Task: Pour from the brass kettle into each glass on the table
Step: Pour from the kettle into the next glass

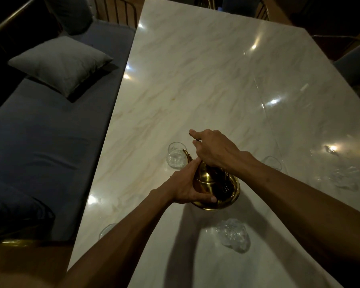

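Note:
The brass kettle [212, 183] is tilted over the marble table [195, 80], its curved spout tip over the rim of a clear faceted glass [176, 155]. My left hand [187, 186] cups the kettle's left side and base. My right hand [214, 149] grips the dark handle from above, forefinger stretched out. Another glass [234, 235] stands near me under the kettle. A third glass [273, 163] shows just right of my right forearm. A further glass [106, 229] peeks out at the table's left edge, partly behind my left forearm.
More clear glassware [345, 177] sits blurred at the right of the table. A blue bench [50, 132] with a grey cushion [60, 63] runs along the table's left side. A blue chair [355, 63] stands at the right edge.

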Available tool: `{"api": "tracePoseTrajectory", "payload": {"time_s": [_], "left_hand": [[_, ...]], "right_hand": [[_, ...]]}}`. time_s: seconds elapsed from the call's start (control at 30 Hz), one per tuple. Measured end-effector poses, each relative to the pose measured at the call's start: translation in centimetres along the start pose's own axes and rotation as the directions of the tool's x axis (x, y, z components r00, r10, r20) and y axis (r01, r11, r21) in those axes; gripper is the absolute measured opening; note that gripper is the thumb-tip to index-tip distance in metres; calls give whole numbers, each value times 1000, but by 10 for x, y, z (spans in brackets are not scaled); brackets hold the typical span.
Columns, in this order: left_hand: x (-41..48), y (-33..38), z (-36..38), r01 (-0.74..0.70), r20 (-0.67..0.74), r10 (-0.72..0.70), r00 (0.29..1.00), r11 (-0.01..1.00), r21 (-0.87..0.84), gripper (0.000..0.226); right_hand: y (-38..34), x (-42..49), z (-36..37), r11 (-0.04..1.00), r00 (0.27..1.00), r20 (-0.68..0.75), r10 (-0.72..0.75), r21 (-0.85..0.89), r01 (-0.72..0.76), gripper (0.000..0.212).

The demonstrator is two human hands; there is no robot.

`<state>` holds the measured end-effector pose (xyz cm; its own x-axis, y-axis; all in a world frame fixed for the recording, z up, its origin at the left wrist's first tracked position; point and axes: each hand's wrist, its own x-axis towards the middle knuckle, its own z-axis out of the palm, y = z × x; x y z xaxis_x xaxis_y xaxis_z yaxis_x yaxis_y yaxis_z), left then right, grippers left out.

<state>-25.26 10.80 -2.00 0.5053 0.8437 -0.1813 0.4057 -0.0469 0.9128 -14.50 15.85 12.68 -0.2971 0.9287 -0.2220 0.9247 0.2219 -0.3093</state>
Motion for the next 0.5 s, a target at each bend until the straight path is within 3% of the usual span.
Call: {"api": "tracePoseTrajectory", "payload": {"time_s": [0.5], "left_hand": [[-2, 4, -1, -16, 8, 16, 1000, 1000, -10, 116]], "right_hand": [[-3, -3, -3, 1000, 1000, 18, -4, -10, 4, 44]]}}
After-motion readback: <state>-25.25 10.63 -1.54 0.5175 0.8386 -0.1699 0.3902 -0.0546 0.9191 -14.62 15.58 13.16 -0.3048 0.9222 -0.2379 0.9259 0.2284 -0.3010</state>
